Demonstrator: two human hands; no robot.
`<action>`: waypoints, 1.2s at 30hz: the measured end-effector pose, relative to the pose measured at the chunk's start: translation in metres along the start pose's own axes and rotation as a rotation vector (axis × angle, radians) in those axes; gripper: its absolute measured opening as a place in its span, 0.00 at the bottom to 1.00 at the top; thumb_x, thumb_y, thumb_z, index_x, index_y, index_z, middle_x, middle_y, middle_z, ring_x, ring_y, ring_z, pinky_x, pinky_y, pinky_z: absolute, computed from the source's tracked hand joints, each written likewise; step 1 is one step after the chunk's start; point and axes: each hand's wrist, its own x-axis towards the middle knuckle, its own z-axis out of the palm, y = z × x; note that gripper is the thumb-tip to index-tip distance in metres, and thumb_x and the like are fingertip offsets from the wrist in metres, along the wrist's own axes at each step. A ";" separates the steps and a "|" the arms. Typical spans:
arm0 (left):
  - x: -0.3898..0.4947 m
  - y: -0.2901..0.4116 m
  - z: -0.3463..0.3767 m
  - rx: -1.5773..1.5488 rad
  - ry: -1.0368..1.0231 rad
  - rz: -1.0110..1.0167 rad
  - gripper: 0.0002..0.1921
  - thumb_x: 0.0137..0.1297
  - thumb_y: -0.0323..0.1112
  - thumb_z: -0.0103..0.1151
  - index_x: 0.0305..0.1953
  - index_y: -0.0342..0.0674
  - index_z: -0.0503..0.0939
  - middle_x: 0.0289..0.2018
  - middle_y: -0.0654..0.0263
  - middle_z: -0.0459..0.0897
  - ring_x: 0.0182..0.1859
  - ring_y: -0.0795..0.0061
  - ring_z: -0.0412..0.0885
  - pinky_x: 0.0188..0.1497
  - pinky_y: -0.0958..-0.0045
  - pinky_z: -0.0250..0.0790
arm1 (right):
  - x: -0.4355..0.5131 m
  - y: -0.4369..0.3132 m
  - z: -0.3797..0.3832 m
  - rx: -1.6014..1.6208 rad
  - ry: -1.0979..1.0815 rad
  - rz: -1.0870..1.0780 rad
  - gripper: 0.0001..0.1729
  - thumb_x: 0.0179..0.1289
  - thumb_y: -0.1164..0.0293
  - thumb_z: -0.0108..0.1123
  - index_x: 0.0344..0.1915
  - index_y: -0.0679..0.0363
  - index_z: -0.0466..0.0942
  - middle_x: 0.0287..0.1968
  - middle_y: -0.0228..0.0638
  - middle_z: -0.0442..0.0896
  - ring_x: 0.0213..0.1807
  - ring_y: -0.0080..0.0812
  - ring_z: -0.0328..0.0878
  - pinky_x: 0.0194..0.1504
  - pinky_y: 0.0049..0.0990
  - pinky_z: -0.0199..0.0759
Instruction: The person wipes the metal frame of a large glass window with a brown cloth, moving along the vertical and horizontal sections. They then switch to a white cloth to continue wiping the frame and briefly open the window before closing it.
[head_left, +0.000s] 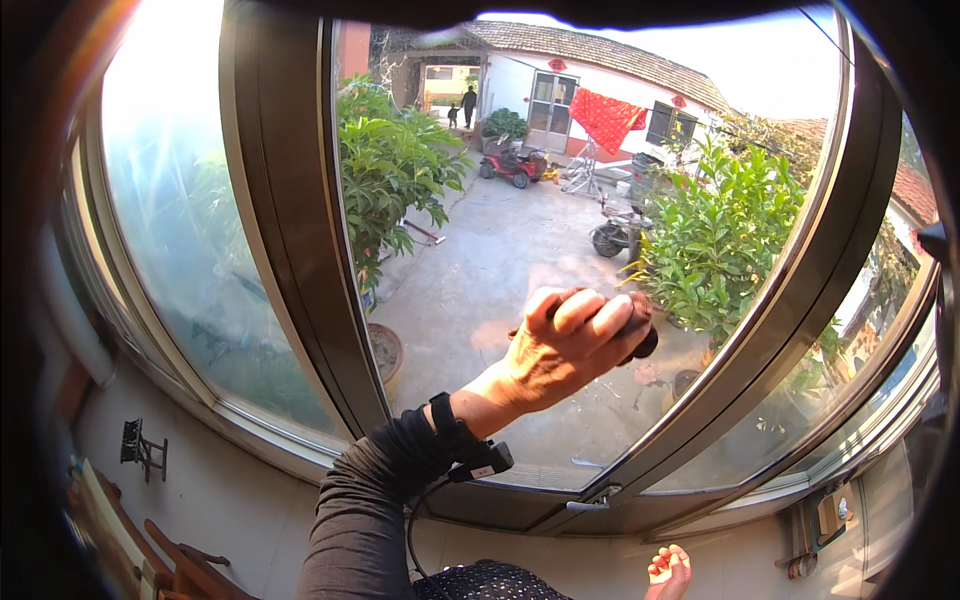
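Observation:
My left hand (566, 349) is raised in front of the glass pane (487, 262) of a metal-framed door. Its fingers are wrapped around a bunched dark brown cloth (643, 341), which appears pressed to the glass; a faint reflection of the hand shows beside it. A black strap and a small black device (484, 463) with a cable sit at my left wrist. Low on the right, my right hand (667, 574) hangs with its fingers curled in and nothing visible in it. The door's lever handle (592, 504) lies between the two hands, with neither touching it.
Frosted-looking side glass (202, 262) stands to the left. Wooden furniture (180, 562) and a small dark stool (145, 450) are on the tiled floor at left; boxes (832, 514) sit at right. Outside are potted plants, a red toy car (514, 166), hanging red cloth (607, 120) and two distant people (468, 107).

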 end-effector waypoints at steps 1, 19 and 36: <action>-0.024 0.020 -0.004 0.028 -0.082 0.117 0.16 0.56 0.39 0.63 0.48 0.57 0.80 0.43 0.79 0.72 0.48 0.78 0.70 0.51 0.72 0.60 | 0.001 -0.001 -0.001 -0.012 -0.003 0.008 0.12 0.73 0.71 0.57 0.52 0.64 0.79 0.40 0.40 0.86 0.37 0.32 0.81 0.36 0.26 0.75; 0.170 0.033 0.076 -0.003 0.326 -0.185 0.14 0.56 0.37 0.60 0.46 0.50 0.81 0.52 0.70 0.74 0.55 0.68 0.69 0.62 0.57 0.51 | 0.031 -0.007 -0.021 -0.044 0.030 0.054 0.07 0.71 0.73 0.54 0.44 0.62 0.78 0.37 0.38 0.84 0.32 0.29 0.79 0.34 0.25 0.72; -0.146 0.228 0.076 0.023 -0.203 -0.369 0.20 0.57 0.28 0.65 0.52 0.49 0.78 0.58 0.62 0.71 0.59 0.56 0.67 0.62 0.55 0.56 | 0.106 -0.092 -0.175 -0.136 0.045 0.079 0.09 0.74 0.72 0.53 0.47 0.62 0.78 0.36 0.34 0.84 0.31 0.24 0.79 0.33 0.21 0.73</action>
